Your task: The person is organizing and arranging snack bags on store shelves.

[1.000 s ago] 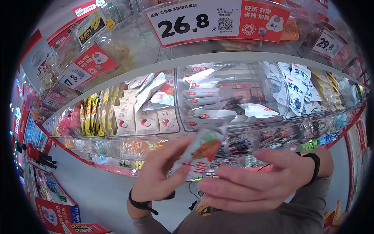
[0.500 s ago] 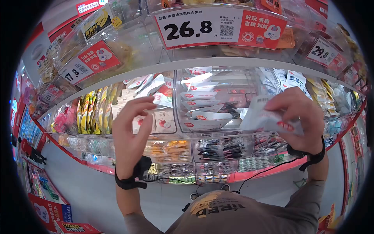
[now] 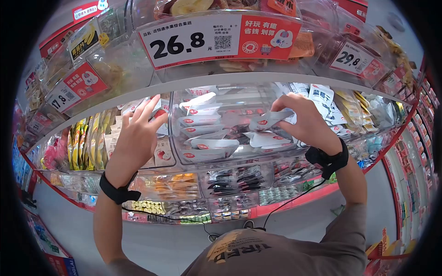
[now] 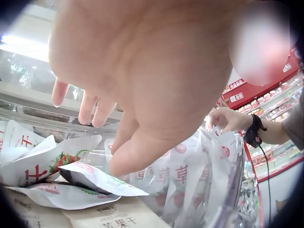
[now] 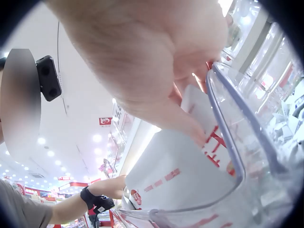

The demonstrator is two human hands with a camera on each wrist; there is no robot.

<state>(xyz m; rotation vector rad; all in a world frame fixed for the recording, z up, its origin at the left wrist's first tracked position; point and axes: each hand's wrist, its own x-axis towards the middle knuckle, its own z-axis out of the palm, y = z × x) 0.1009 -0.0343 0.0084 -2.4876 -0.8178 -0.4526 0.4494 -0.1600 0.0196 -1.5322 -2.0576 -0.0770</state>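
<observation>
Over the middle clear bin (image 3: 171, 138), my right hand (image 3: 306, 120) pinches a white dried-fruit packet (image 3: 268, 121) between thumb and fingers. Red characters show on that packet (image 5: 216, 142) in the right wrist view, beside the bin's clear wall. Beneath it lie more white packets (image 3: 267, 139), and a row of them (image 3: 200, 131) leans along the bin's left side. My left hand (image 3: 133, 145), fingers extended and holding nothing, hovers over the neighbouring bin. White strawberry packets (image 4: 66, 156) lie there on top of beige apple packets (image 4: 111, 216), seen in the left wrist view.
Above the bins runs a pale shelf edge (image 3: 221, 83) with a large price sign (image 3: 193, 43). Yellow packets (image 3: 85, 142) stand at the left, and blueberry packets (image 3: 322, 96) at the right. Lower trays hold orange (image 3: 172, 184) and dark packets (image 3: 235, 180). Cables (image 3: 294, 198) hang from both wrists.
A strawberry packet was in my left hand first, then a white packet was in my right. The right hand has moved inward over the middle bin; the left has moved over the apple-packet bin.
</observation>
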